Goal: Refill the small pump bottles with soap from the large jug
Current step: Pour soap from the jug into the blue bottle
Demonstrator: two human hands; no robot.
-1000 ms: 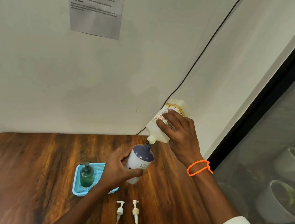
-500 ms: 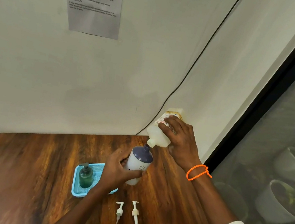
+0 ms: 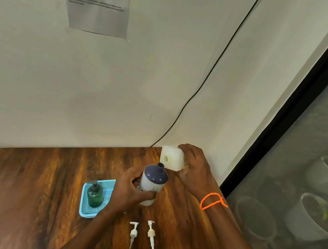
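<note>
Right hand (image 3: 195, 168) is wrapped around the big translucent white plastic soap jug (image 3: 171, 157), upright near the table's far corner with its open round mouth facing the camera; can't tell if its base is fully down on the dark wooden tabletop (image 3: 24, 188) or just above it. Left hand (image 3: 130, 190) grips the small white pump bottle with a navy dome top (image 3: 153, 182), neck uncapped, just inside the right hand and nearly touching the jug. Left of the left hand, a dark green glass pump bottle (image 3: 95, 194) with pump on stands in a light blue mesh plastic tray (image 3: 87, 211). Two loose white pump heads with long dip tubes (image 3: 141, 234) lie nearer the body than both hands, side by side, apart. Risks, as a judgement: both containers are open, so a bump between jug and bottle or a loose grip could tip either one and spill soap on the wood. Jug sits close to the table edge and wall, and could slip off if released carelessly. Soapy fingers would make the smooth bottle slide. Reaching for a pump head could drag a tube or knock the bottle. Fill level isn't visible, so inserting the pump might overflow it.
</note>
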